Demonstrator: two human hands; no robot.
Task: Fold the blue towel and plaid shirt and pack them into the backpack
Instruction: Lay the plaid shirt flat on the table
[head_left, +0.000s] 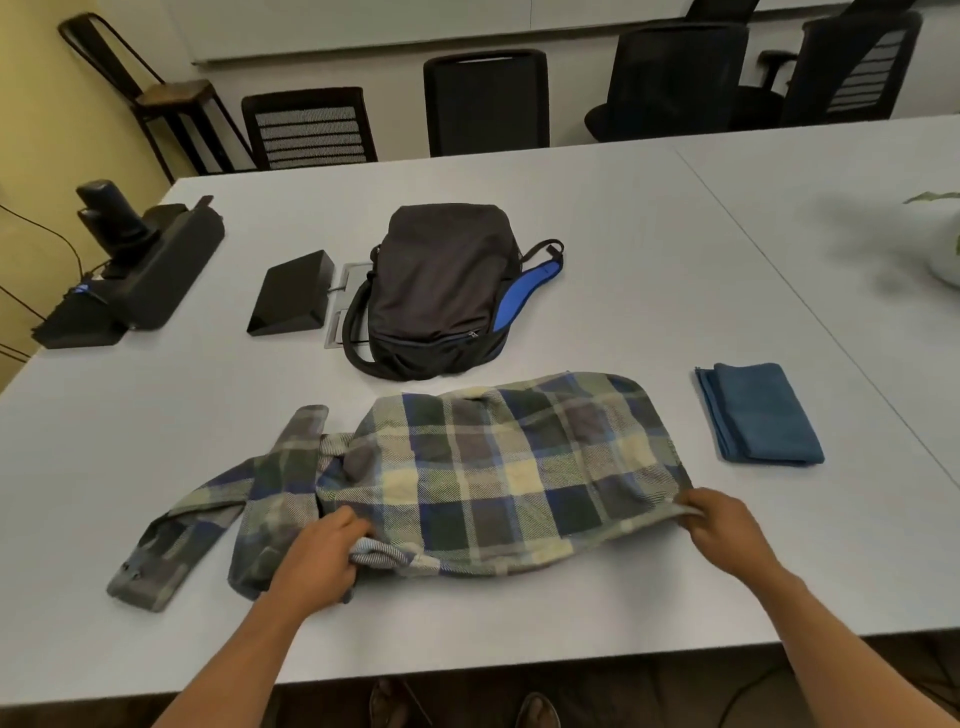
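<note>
The plaid shirt (498, 473) lies spread across the near part of the grey table (649, 249), its sleeves trailing off to the left. My left hand (322, 556) grips a bunched fold at the shirt's near left edge. My right hand (722, 525) pinches the shirt's near right corner. To the right of the shirt lies the blue towel (758, 413), folded into a narrow rectangle. The dark backpack (441, 291) lies flat behind the shirt, zipped shut, with a blue-lined strap at its right side.
A black wedge-shaped box (291, 299) sits left of the backpack, over a floor-box lid in the table. A black device with cables (130, 275) stands at the far left. A plant pot (945, 260) is at the right edge. Chairs (485, 101) line the far side.
</note>
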